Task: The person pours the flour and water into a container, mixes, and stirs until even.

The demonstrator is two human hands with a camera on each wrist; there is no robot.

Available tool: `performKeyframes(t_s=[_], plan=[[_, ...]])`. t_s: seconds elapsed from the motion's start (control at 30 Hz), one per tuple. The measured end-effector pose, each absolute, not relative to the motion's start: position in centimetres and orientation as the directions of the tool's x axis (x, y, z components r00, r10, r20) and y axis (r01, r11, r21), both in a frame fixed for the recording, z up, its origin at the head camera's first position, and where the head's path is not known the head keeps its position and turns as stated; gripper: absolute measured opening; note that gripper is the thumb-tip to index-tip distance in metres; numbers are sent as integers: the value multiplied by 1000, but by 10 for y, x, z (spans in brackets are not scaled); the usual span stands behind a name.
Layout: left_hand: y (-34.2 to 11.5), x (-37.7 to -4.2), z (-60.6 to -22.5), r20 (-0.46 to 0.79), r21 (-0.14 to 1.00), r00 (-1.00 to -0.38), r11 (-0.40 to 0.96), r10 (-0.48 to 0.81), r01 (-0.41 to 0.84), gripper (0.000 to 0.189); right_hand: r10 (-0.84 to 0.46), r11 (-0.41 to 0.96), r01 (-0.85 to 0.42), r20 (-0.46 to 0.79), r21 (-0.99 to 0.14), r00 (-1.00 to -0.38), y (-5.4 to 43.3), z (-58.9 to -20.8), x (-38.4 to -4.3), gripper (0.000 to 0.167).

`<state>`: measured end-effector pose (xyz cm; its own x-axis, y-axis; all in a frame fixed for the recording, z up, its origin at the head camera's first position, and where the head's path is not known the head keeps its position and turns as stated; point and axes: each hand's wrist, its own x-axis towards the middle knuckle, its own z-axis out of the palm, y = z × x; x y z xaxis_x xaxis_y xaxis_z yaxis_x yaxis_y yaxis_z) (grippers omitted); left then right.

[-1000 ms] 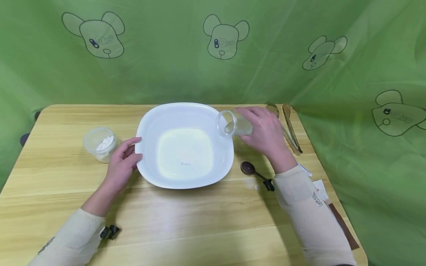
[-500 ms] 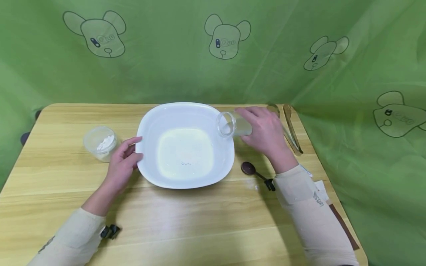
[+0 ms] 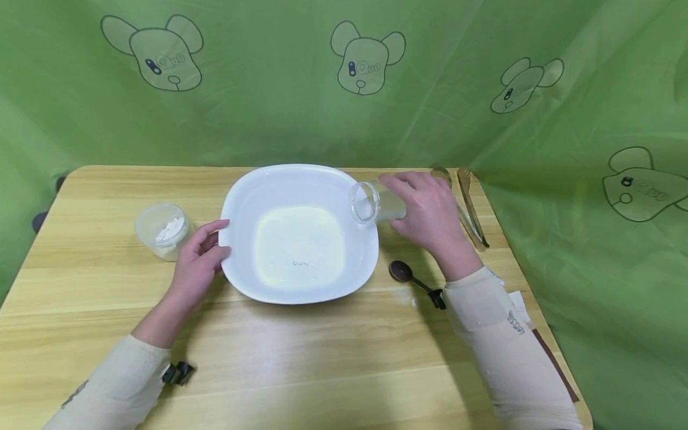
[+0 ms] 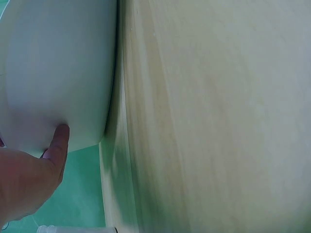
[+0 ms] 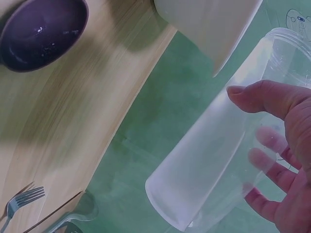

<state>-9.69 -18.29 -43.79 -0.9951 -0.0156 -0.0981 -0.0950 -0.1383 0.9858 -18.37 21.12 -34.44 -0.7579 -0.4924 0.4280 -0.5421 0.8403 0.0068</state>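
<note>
A white oval basin (image 3: 244, 227) stands on the wooden table. My left hand (image 3: 196, 263) grips its left rim, thumb and fingers on either side; in the left wrist view a fingertip (image 4: 62, 130) presses the outer wall. My right hand (image 3: 427, 209) holds a clear cylindrical jar (image 3: 392, 206) tipped on its side, its mouth over the basin's right rim. Through the jar wall (image 5: 209, 155) in the right wrist view, white contents lie along the lower side. No stream from the mouth shows.
A clear tub (image 3: 153, 224) with white lumps stands left of the basin. Right of it lie a dark spoon (image 3: 400, 272), a fork (image 5: 29, 196) and other long utensils. A white packet (image 3: 518, 304) is by the right sleeve. A green curtain (image 3: 279, 89) hangs behind.
The white contents in the jar have spread toward its mouth, and the jar has tipped very slightly. Both hands and the basin stay in place.
</note>
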Motion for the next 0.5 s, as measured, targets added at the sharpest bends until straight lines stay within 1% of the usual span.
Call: performKeyframes(t_s=[0.5], plan=[[-182,-97,-438,-97,986,-995,-136,-15,-94,50,-515,835,-547,434,60,-739,211,-345,-180,72]])
